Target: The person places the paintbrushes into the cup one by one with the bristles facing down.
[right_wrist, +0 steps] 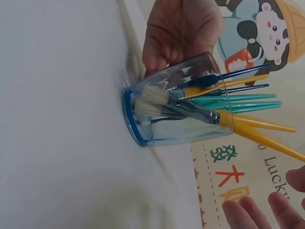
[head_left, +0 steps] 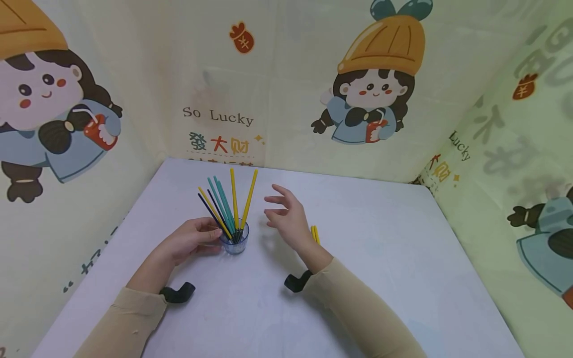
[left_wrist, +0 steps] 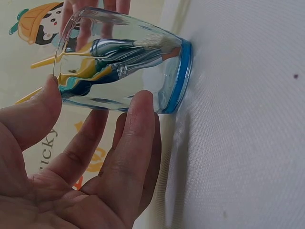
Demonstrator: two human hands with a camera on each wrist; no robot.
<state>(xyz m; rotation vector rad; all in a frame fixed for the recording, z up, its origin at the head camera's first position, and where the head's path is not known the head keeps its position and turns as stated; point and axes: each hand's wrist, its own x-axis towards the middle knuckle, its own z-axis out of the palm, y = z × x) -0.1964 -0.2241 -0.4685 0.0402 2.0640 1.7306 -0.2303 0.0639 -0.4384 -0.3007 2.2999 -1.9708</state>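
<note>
A clear glass cup (head_left: 235, 245) with a blue base stands upright on the table. Several paintbrushes (head_left: 229, 211) lean in it, bristles down, with yellow, teal and dark blue handles rising past the rim. At the cup's left side is my left hand (head_left: 192, 241), its fingers loosely bent; in the left wrist view the thumb reaches the rim and a fingertip meets the lower wall. My right hand (head_left: 288, 219) hovers right of the brushes with fingers spread and nothing in them. The right wrist view shows its fingertips (right_wrist: 238, 213) apart from the cup.
Two yellow handles (head_left: 315, 234) show just behind my right wrist, their lower parts hidden by the arm. A white cloth covers the table (head_left: 380, 258). Printed cloth walls (head_left: 286, 99) rise at the back and both sides. Each wrist carries a black mount (head_left: 179, 293).
</note>
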